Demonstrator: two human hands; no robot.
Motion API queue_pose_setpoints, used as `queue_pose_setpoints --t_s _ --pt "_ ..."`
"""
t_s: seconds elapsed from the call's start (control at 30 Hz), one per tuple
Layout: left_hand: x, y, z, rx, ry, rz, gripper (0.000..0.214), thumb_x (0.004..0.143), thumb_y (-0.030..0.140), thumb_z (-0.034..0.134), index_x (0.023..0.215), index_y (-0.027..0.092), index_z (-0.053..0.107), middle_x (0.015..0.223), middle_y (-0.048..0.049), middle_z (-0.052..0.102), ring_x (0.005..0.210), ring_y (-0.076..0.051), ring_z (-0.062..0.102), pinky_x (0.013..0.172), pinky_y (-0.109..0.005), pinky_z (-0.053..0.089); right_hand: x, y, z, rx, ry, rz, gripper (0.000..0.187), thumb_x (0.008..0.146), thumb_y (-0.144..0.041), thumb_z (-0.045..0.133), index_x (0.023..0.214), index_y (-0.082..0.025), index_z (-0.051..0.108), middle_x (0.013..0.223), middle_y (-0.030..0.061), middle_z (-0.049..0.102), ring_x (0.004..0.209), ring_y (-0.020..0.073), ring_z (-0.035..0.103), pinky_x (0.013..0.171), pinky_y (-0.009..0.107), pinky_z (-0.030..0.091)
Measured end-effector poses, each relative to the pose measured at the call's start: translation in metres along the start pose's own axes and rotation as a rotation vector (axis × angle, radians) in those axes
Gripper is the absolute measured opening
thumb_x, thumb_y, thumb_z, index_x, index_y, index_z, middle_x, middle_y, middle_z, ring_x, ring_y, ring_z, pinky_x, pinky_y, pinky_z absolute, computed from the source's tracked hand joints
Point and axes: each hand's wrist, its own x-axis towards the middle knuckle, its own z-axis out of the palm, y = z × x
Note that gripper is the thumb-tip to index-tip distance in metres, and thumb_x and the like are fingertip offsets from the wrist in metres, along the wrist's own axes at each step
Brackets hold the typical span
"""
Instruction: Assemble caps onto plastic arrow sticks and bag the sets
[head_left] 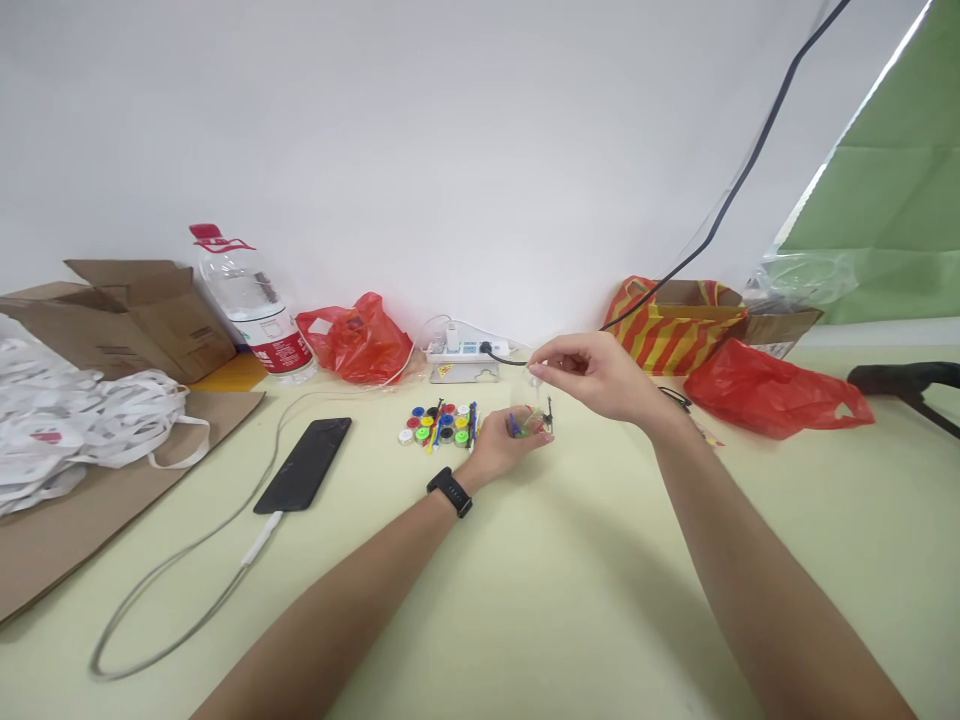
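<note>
My left hand, with a black watch on the wrist, is closed around a small clear plastic packet with blue, green and red bits showing in it. A thin dark piece sticks up beside its fingertips. Just above, my right hand pinches with thumb and forefinger at a clear, see-through edge, apparently the packet's top; the exact hold is blurred. Left of my left hand, several small round coloured discs lie in rows on the table, with thin coloured sticks laid across them.
A phone on a charging cable lies at left, near white straps on cardboard. Along the wall stand a carton, a large bottle, red bags, a power strip and a striped bag.
</note>
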Motion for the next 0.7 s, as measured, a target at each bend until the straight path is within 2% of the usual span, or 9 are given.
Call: queue_pose_setpoints --t_s 0.17,0.3,0.4,0.47,0.6,0.63,0.7 --pt "0.000 0.002 0.001 -0.052 -0.008 -0.004 0.036 0.073 0.048 0.084 0.084 0.017 0.071 0.084 -0.0033 0.071 0.078 -0.019 0.063 0.072 -0.029 0.046 0.002 0.013 0.005 -0.131 -0.056 0.037 0.028 0.093 -0.038 0.058 0.090 -0.019 0.078 0.059 -0.0030 0.051 0.057 0.0127 0.040 0.055 0.027 0.031" --pt "0.000 0.003 0.001 -0.060 -0.006 0.006 0.035 0.074 0.047 0.084 0.084 0.017 0.070 0.086 -0.0036 0.071 0.080 -0.019 0.063 0.073 -0.029 0.047 0.004 0.017 0.006 -0.234 -0.121 0.143 0.026 0.091 -0.036 0.058 0.086 -0.019 0.078 0.054 -0.0043 0.046 0.053 0.0123 0.038 0.053 0.027 0.028" --pt "-0.001 0.002 0.001 -0.025 0.005 0.008 0.035 0.072 0.047 0.086 0.079 0.018 0.068 0.079 -0.0010 0.068 0.072 -0.016 0.060 0.068 -0.028 0.043 0.004 0.018 0.007 -0.292 -0.207 0.205 0.025 0.090 -0.036 0.059 0.084 -0.020 0.077 0.054 -0.0039 0.049 0.051 0.0126 0.039 0.053 0.027 0.028" --pt "-0.002 0.002 0.001 0.002 0.017 -0.009 0.036 0.071 0.047 0.087 0.077 0.018 0.067 0.075 0.0004 0.066 0.068 -0.014 0.057 0.064 -0.028 0.041 0.003 0.018 0.007 -0.345 -0.228 0.216 0.031 0.094 -0.040 0.056 0.077 -0.021 0.074 0.052 -0.0037 0.048 0.050 0.0128 0.039 0.053 0.027 0.028" --pt "-0.001 0.007 0.001 -0.025 0.031 -0.045 0.033 0.074 0.044 0.086 0.086 0.017 0.072 0.082 -0.0026 0.071 0.074 -0.017 0.062 0.069 -0.029 0.045 -0.001 0.015 -0.001 -0.431 -0.159 0.211 0.055 0.100 -0.058 0.047 0.061 -0.021 0.062 0.049 -0.0025 0.041 0.047 0.0132 0.039 0.051 0.028 0.025" --pt "0.000 0.011 0.000 -0.061 0.042 -0.041 0.033 0.075 0.043 0.086 0.090 0.017 0.074 0.086 -0.0042 0.073 0.079 -0.018 0.064 0.073 -0.030 0.047 -0.001 0.014 -0.005 -0.411 -0.134 0.195 0.056 0.099 -0.061 0.047 0.063 -0.021 0.064 0.050 -0.0022 0.042 0.048 0.0133 0.040 0.051 0.028 0.026" --pt "0.002 0.023 -0.004 -0.146 0.070 -0.014 0.033 0.076 0.041 0.085 0.096 0.017 0.075 0.096 -0.0066 0.076 0.089 -0.021 0.068 0.081 -0.031 0.050 -0.002 0.010 -0.013 -0.308 -0.027 0.147 0.049 0.098 -0.062 0.050 0.080 -0.022 0.070 0.054 -0.0019 0.046 0.050 0.0142 0.044 0.051 0.028 0.029"
